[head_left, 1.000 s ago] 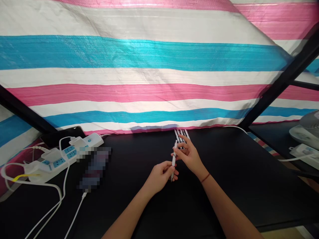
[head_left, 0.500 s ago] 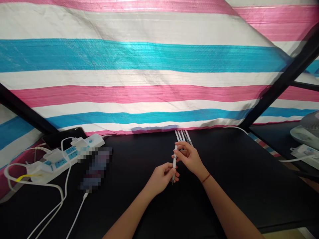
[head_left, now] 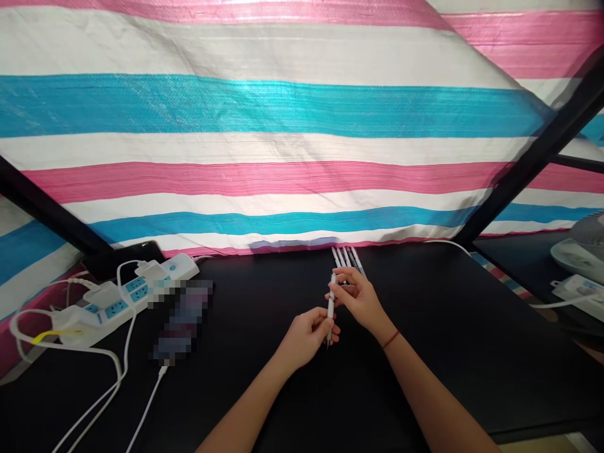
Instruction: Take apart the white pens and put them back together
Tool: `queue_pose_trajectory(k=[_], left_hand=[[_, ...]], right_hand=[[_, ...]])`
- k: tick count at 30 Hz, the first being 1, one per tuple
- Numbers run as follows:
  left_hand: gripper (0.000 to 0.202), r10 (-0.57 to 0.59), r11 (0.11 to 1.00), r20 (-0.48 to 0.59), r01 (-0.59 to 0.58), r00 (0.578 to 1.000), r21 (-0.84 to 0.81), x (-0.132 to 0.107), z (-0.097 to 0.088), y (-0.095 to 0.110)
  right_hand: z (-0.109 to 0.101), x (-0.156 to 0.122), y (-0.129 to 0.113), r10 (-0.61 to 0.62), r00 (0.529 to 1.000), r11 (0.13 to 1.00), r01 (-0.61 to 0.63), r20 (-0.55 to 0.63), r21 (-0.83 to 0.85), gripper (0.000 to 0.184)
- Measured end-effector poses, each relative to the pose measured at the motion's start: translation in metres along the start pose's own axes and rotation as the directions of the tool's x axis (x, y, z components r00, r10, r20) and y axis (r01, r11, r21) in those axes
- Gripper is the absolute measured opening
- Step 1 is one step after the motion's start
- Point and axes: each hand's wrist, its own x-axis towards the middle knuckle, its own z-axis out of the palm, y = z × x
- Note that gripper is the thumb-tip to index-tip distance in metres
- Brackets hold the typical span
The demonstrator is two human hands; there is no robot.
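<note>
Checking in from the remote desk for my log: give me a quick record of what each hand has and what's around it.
left hand: holds a white pen near its lower end
right hand: touches the pen's upper part
nearby: row of white pens side by side on a black table, just beyond the right hand
rest: white power strip with cables; striped tarpaulin behind the table

A slim white pen (head_left: 331, 306) stands tilted slightly off upright, its pointed tip downward, gripped by the left hand (head_left: 306, 338) just beside the right hand (head_left: 359, 299). Several similar white pens (head_left: 346, 256) lie side by side, slightly fanned, near the far edge of the black tabletop (head_left: 448, 352), their lower ends hidden behind the right hand.
</note>
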Motion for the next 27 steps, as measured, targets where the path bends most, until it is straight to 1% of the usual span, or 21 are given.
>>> queue_pose_trajectory(k=[3,8,13,16,19,21,23,25,27], left_hand=[[0.024,0.011,1.0,0.013,-0.012,1.0,0.016,0.0,0.0,-0.002],[0.026,0.02,1.0,-0.02,-0.02,1.0,0.002,0.0,-0.001,0.0],[0.03,0.006,1.0,-0.058,-0.008,0.998,-0.023,0.0,-0.001,0.003],[0.034,-0.026,0.996,-0.157,0.012,0.987,-0.093,0.002,-0.002,0.004],[0.037,-0.045,0.986,-0.285,-0.004,0.958,-0.17,0.004,-0.004,0.004],[0.038,-0.031,0.977,-0.348,-0.045,0.937,-0.21,0.005,-0.007,0.003],[0.036,-0.001,0.965,-0.39,-0.101,0.921,-0.242,0.006,-0.009,0.003],[0.035,0.027,0.953,-0.403,-0.145,0.915,-0.265,0.006,-0.011,0.002],[0.035,0.033,0.95,-0.401,-0.154,0.915,-0.273,0.006,-0.012,0.002]], right_hand=[[0.0,0.0,0.001,-0.014,1.0,0.999,0.014,0.004,-0.032,0.029],[0.001,0.0,0.001,0.003,1.0,1.0,-0.003,-0.012,-0.003,0.04],[-0.001,0.003,0.003,0.014,1.0,1.0,-0.014,-0.024,-0.028,0.04],[-0.002,0.004,0.006,0.02,0.998,0.999,-0.023,-0.067,-0.043,0.041],[-0.003,0.005,0.009,0.023,0.996,0.998,-0.029,-0.084,-0.064,0.039],[-0.001,0.004,0.01,0.03,0.998,0.994,-0.035,-0.052,-0.1,0.036],[0.002,0.001,0.008,0.03,0.999,0.982,-0.024,0.028,-0.186,0.031],[0.006,-0.003,0.006,0.015,0.99,0.948,0.03,0.141,-0.316,0.021],[0.01,-0.006,0.003,-0.002,0.973,0.892,0.107,0.232,-0.439,0.014]])
